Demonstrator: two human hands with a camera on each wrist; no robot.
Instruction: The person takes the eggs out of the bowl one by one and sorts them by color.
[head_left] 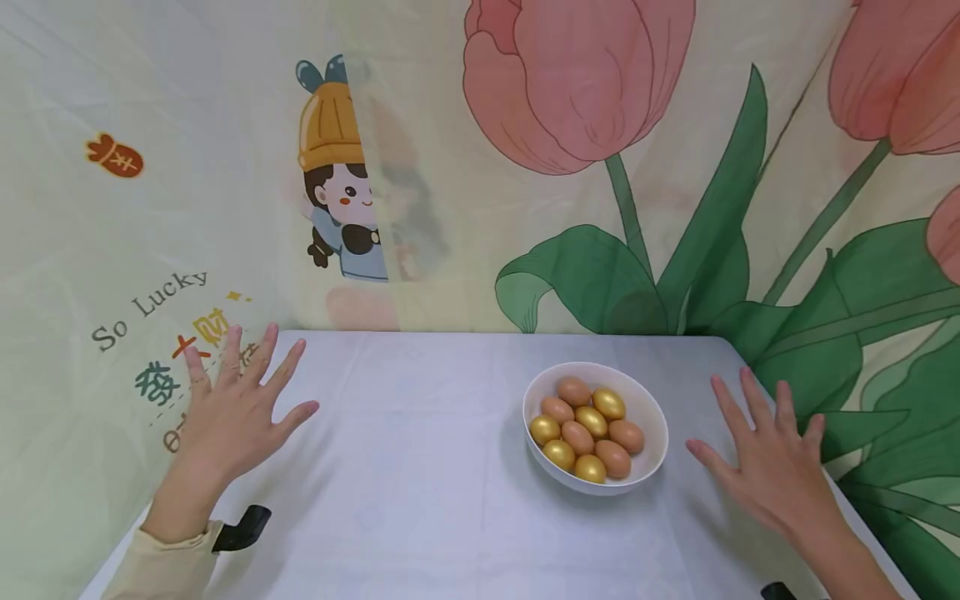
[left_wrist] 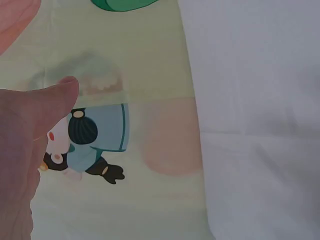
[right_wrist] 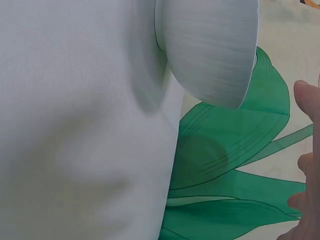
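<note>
A white bowl [head_left: 654,429] stands on the table right of the middle, filled with several brown eggs [head_left: 577,437] and several golden eggs [head_left: 591,422]. To the right of it, apart from the rim, my right hand [head_left: 780,467] is held with fingers spread and nothing in it. Over the table's left side, far from the bowl, my left hand [head_left: 238,415] is also spread and holds nothing. In the right wrist view the bowl's outer wall [right_wrist: 210,50] shows at the top, with the right fingertips at the right edge. The left wrist view shows the left thumb [left_wrist: 55,102].
A white cloth covers the table [head_left: 390,467]. Behind it hangs a backdrop with printed tulips [head_left: 577,75], a cartoon figure [head_left: 345,200] and lettering at the left. The table's far edge meets this backdrop. Dark wrist camera mounts [head_left: 243,529] show at both wrists.
</note>
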